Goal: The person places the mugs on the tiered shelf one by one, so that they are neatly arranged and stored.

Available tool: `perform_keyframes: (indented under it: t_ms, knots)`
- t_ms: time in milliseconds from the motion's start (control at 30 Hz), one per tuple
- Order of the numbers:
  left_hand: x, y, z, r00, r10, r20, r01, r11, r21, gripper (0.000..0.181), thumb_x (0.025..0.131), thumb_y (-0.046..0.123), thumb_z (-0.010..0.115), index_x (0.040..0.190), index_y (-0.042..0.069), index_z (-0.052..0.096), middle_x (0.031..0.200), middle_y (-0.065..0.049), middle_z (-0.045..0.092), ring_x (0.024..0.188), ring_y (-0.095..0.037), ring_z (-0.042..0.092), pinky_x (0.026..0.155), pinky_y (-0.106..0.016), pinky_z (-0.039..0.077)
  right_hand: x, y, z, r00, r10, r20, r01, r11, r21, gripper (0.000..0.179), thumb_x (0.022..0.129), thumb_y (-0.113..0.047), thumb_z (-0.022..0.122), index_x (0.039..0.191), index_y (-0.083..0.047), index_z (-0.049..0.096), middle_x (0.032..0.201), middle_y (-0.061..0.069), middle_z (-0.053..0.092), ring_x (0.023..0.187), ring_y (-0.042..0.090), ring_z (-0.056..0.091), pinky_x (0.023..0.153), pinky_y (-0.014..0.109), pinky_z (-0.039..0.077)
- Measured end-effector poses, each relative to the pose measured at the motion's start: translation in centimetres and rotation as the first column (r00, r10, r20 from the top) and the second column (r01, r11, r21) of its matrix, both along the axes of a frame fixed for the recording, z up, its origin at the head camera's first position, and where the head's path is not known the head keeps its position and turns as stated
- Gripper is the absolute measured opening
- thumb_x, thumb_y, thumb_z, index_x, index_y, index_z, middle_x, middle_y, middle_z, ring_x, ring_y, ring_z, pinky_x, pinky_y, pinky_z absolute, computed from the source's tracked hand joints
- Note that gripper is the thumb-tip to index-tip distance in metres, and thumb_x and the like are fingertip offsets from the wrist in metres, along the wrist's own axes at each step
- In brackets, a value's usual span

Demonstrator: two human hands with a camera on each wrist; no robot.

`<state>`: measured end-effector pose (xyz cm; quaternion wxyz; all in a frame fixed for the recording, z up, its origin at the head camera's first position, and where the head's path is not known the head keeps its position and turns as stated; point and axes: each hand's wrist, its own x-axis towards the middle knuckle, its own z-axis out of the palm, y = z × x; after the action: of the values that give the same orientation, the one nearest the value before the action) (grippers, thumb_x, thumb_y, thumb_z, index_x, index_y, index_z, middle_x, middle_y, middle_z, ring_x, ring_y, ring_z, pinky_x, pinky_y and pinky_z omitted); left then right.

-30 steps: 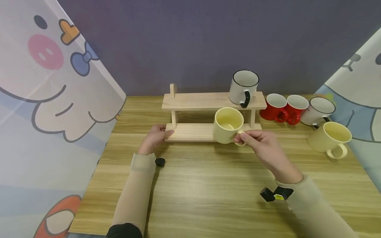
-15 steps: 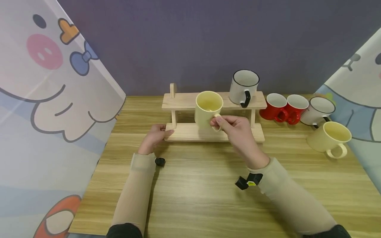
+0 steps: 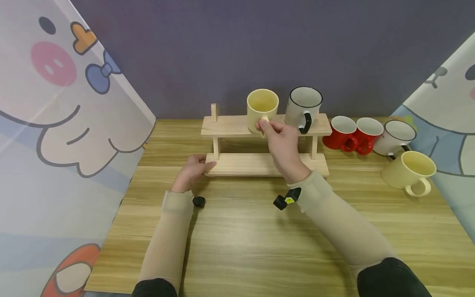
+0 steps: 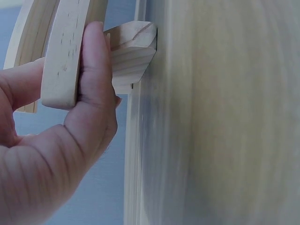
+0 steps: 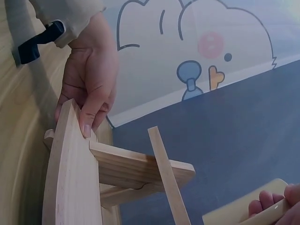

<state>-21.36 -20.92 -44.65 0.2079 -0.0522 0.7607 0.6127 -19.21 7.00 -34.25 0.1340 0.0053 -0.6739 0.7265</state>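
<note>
A two-tier wooden rack point(image 3: 241, 165) stands on the table against the dark wall. My left hand point(image 3: 191, 171) grips the left end of its lower board, thumb on top; the left wrist view shows the board end point(image 4: 61, 65) between thumb and fingers. With my right hand point(image 3: 285, 146) I pinch the handle of a yellow mug point(image 3: 259, 108), upright at the upper board point(image 3: 226, 126). Whether its base touches the board is hard to tell. Just right of it on that board is a white mug point(image 3: 299, 114) with black rim and handle.
Right of the rack, two red mugs point(image 3: 334, 138) point(image 3: 367, 132), another black-rimmed white mug point(image 3: 395, 138) and a second yellow mug point(image 3: 402, 175) stand on the wooden table point(image 3: 237, 239). Cartoon-printed panels point(image 3: 85, 136) flank the table.
My right hand has carried the yellow mug leftward and up, from in front of the lower board to the upper board beside the white mug. My left hand has stayed put.
</note>
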Motion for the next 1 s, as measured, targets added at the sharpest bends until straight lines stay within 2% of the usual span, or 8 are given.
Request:
perform_keyframes:
  t_ms: [233,333,467,667,1000]
  knots:
    - [0.0,0.1,-0.1,1.0,-0.003,-0.005,0.003,1.0,-0.014,0.055,0.102,0.019,0.067,0.143,-0.011,0.046,0.104,-0.013,0.057,0.072,-0.014,0.048,0.065,-0.03,0.045,-1.5,-0.5,-0.4,0.996,-0.087,0.022,0.087,0.996,-0.001,0.022,0.098,-0.017,0.072,0.104,0.004,0.078,0.096,0.009,0.075,0.1,0.017,0.064,0.091,0.031,0.048]
    - [0.1,0.1,0.0,1.0,-0.001,-0.006,0.001,1.0,0.004,0.054,0.102,0.017,0.066,0.142,-0.012,0.045,0.11,-0.017,0.059,0.078,-0.016,0.056,0.07,-0.03,0.052,-1.9,-0.5,-0.6,0.995,-0.094,0.032,0.095,0.995,-0.019,0.022,0.099,-0.016,0.072,0.105,0.005,0.078,0.097,0.011,0.075,0.1,0.018,0.064,0.091,0.031,0.048]
    - [0.1,0.2,0.0,1.0,0.011,-0.001,-0.011,0.999,0.036,0.051,0.102,0.014,0.065,0.141,-0.013,0.046,0.116,-0.02,0.06,0.085,-0.019,0.061,0.075,-0.031,0.055,-2.3,-0.4,-0.6,0.996,-0.084,0.031,0.085,0.996,-0.028,0.023,0.099,-0.016,0.072,0.104,0.006,0.077,0.095,0.012,0.074,0.097,0.02,0.065,0.089,0.031,0.049]
    - [0.1,0.1,-0.1,1.0,0.008,-0.002,-0.008,1.0,0.015,0.053,0.102,0.017,0.067,0.141,-0.012,0.047,0.112,-0.018,0.059,0.076,-0.017,0.052,0.069,-0.031,0.05,-2.4,0.1,-0.3,0.998,-0.042,0.047,0.042,0.999,-0.007,0.025,0.099,-0.017,0.071,0.105,0.007,0.077,0.098,0.014,0.074,0.096,0.019,0.066,0.089,0.029,0.049]
    - [0.0,0.0,-0.1,1.0,-0.007,-0.001,0.007,1.0,0.02,0.056,0.102,0.018,0.066,0.144,-0.012,0.043,0.104,-0.013,0.056,0.069,-0.013,0.046,0.065,-0.03,0.047,-2.5,0.5,0.0,0.998,-0.002,0.061,0.0,0.999,0.035,0.028,0.099,-0.019,0.071,0.105,0.008,0.076,0.1,0.015,0.073,0.098,0.017,0.063,0.085,0.029,0.048]
